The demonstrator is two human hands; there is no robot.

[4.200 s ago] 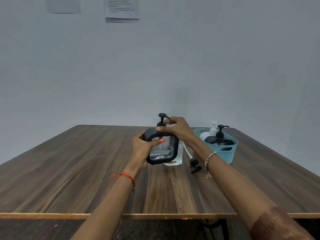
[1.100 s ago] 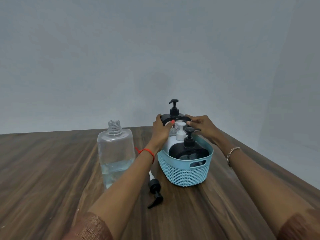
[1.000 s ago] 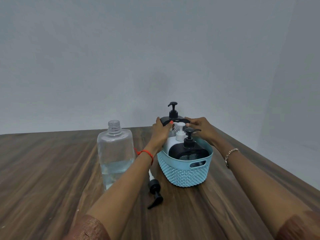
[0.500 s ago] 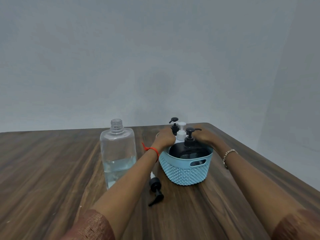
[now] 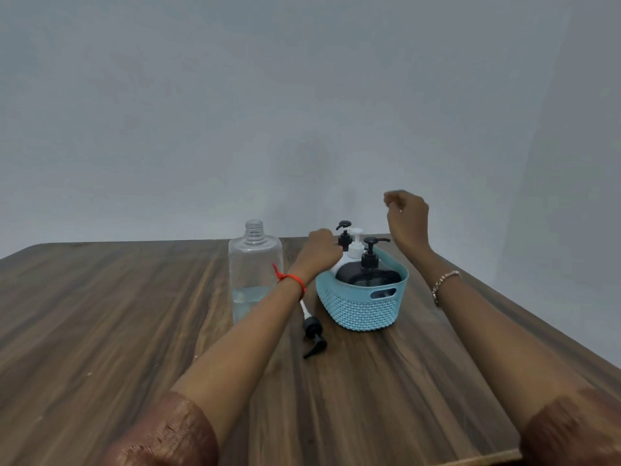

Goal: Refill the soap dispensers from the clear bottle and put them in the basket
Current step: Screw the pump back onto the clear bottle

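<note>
A light blue woven basket (image 5: 361, 309) stands on the wooden table and holds three soap dispensers: a round black one (image 5: 368, 275) in front, a white one (image 5: 355, 245) behind it, and a black-pump one (image 5: 344, 230) at the back. My left hand (image 5: 319, 253) lies curled at the basket's far left rim against the back dispenser, with its fingers hidden. My right hand (image 5: 407, 218) hangs above the basket's right end, loosely curled and holding nothing. The clear bottle (image 5: 255, 274) stands uncapped left of the basket, about a third full.
A loose black pump head with its white tube (image 5: 314, 332) lies on the table between the bottle and the basket. The table's right edge (image 5: 537, 317) runs close behind the basket, and a grey wall rises beyond the far edge.
The black-framed dispenser went from both hands down into the back of the basket. My right hand has since let go and risen above the basket; my left hand stays low at the rim.
</note>
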